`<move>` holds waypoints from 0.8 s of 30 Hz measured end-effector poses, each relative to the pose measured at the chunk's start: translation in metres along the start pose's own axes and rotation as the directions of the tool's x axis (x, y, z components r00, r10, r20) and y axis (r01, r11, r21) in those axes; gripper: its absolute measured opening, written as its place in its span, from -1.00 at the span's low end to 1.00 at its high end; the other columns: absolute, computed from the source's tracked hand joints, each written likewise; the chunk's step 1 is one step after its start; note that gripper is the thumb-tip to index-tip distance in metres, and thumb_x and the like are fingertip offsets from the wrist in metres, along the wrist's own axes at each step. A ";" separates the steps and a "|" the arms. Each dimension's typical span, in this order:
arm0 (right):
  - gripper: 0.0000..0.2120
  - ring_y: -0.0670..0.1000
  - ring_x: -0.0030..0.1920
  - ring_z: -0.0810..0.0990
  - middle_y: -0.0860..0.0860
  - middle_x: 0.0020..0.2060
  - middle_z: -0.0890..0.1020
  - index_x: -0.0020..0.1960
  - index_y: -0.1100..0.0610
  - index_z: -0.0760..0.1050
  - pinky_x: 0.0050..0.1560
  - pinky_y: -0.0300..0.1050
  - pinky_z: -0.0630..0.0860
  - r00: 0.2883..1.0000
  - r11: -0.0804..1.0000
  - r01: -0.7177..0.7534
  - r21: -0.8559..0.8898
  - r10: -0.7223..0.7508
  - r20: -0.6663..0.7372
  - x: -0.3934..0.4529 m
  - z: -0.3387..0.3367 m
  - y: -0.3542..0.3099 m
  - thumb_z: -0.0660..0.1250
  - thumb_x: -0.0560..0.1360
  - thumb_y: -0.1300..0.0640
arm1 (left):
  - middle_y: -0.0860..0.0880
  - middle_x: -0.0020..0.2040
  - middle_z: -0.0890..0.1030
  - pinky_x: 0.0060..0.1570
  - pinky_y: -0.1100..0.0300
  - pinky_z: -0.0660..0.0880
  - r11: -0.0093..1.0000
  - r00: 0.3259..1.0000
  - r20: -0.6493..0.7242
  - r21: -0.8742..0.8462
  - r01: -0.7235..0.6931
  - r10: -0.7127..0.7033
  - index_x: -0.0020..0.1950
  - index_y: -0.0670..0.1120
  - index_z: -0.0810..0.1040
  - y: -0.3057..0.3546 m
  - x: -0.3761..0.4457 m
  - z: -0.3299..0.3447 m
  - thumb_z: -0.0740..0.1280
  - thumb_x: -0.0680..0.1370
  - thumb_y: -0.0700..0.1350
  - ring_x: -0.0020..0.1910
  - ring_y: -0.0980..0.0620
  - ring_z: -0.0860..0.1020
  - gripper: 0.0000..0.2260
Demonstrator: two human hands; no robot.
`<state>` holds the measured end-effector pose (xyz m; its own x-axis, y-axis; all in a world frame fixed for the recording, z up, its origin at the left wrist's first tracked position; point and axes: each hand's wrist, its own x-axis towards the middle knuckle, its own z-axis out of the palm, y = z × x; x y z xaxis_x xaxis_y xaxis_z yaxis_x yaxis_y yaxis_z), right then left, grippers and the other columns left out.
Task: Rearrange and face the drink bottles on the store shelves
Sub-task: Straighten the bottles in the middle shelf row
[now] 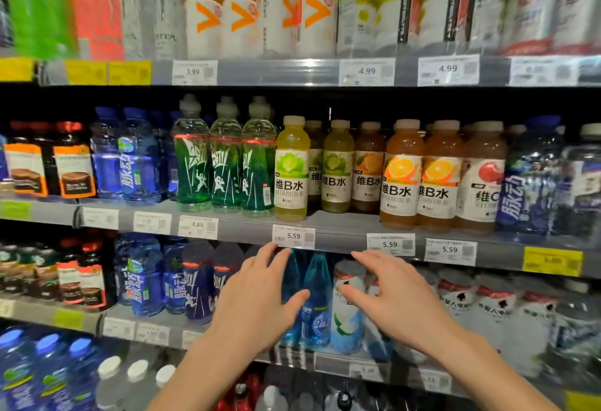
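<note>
On the middle shelf a yellow-green lime vitamin bottle stands at the front edge. A second lime bottle and a brown orange-label bottle sit further back, leaving a gap at the front. Two orange vitamin bottles stand forward to the right. My left hand and my right hand are raised below that shelf's edge, fingers spread and relaxed, holding nothing. Behind them on the lower shelf are blue glass bottles and a light blue coconut bottle.
Green sports bottles stand left of the lime bottle, blue bottles further left. Price tags line the shelf rail. The top shelf holds orange drinks and cans. Lower shelves carry water and dark bottles.
</note>
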<state>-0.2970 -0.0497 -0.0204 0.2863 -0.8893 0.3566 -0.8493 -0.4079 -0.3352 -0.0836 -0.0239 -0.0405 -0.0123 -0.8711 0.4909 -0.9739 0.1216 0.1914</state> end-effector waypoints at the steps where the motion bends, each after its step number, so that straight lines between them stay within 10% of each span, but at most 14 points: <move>1: -0.34 -0.12 0.54 0.17 -0.18 0.54 0.23 0.56 -0.10 0.21 0.51 -0.07 0.18 1.000 1.000 -0.002 -0.004 0.002 -0.001 -0.001 -0.001 0.001 0.23 0.54 -0.29 | 0.18 0.58 0.07 0.26 0.08 0.46 1.000 1.000 0.001 -0.017 0.006 -0.006 0.60 0.12 0.07 0.002 -0.001 -0.001 0.19 0.57 0.32 0.49 0.09 0.28 -0.33; 16: -0.38 -0.11 0.45 0.34 -0.22 0.45 0.38 0.53 -0.15 0.24 0.42 -0.01 0.36 0.997 0.999 -0.031 0.043 0.034 -0.072 -0.019 -0.031 0.035 0.25 0.52 -0.29 | 0.27 0.38 0.40 0.13 0.25 0.44 0.994 0.988 -0.119 -0.037 -0.107 0.102 0.50 0.16 0.25 0.046 -0.002 -0.007 0.15 0.61 0.27 0.33 0.21 0.42 -0.52; 24: -0.50 -0.14 0.33 0.46 -0.25 0.29 0.52 0.43 -0.17 0.39 0.29 -0.07 0.46 0.985 0.996 -0.044 0.078 0.056 -0.165 -0.023 -0.050 0.059 0.30 0.52 -0.23 | -0.04 0.44 0.37 0.15 -0.01 0.49 0.977 0.951 -0.269 -0.185 0.105 -0.153 0.51 -0.07 0.27 0.035 0.073 -0.014 0.38 0.54 0.09 0.34 -0.07 0.44 -0.39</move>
<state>-0.3757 -0.0431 -0.0042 0.1611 -0.8644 0.4762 -0.8236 -0.3836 -0.4177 -0.1151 -0.0765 0.0136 0.1978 -0.7193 0.6660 -0.9112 0.1156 0.3955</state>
